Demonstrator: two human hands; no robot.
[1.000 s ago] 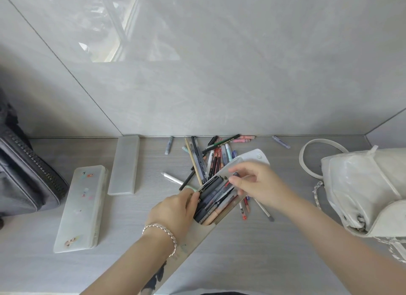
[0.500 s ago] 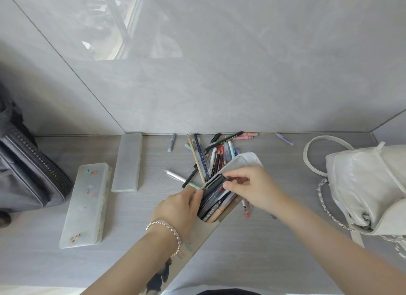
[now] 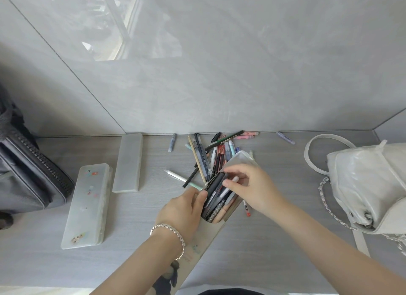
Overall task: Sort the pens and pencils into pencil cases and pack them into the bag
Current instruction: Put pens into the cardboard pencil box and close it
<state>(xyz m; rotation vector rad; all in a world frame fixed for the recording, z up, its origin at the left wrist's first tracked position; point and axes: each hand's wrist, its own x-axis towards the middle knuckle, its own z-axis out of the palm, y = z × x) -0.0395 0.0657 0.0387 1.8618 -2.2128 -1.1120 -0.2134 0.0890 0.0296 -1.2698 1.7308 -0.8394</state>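
In pencil case (image 3: pixel 207 236) | marker (image 3: pixel 216 210) reads "DOUBLEMAR"; right hand (image 3: pixel 252 185) pinches white pen (image 3: pixel 234 180)

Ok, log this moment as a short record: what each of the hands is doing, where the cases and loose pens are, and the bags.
left hand: grips the side of the open pencil case, which is packed with pens
right hand: pinches a white-tipped pen at the open case's mouth
closed cases: stickered case and plain case, lying flat on the left of the table
loose pens: piled by the wall, behind the open case
bags: white bag on the right, dark bag on the left
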